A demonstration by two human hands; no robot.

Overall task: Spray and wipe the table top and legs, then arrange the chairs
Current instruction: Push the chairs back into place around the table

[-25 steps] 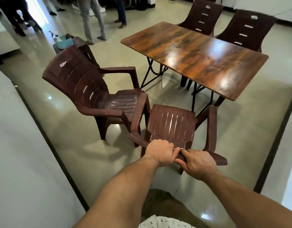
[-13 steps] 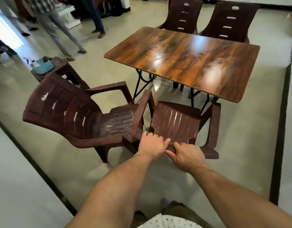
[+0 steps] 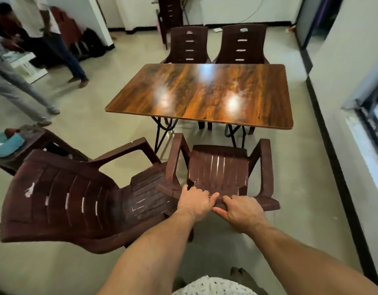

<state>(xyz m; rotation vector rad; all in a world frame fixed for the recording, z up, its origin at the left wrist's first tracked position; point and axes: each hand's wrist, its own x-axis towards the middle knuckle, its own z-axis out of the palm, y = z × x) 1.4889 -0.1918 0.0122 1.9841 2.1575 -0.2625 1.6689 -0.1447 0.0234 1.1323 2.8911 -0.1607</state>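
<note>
Holding the plastic armchair (image 3: 220, 169) by its backrest rim, my left hand (image 3: 193, 202) and right hand (image 3: 242, 211) each keep a closed grip there. It seems light, stiff and easy to slide. Since earlier it has squared up nearer the counter's (image 3: 205, 94) near edge.

Your arms and clothing
Your forearms run bare from left hand (image 3: 194, 204) and right hand (image 3: 243, 211) to the edge of view; beneath them shows your white garment (image 3: 213, 287), flecked with small dark marks, with dull brown cloth (image 3: 240, 273) beside it.
</note>
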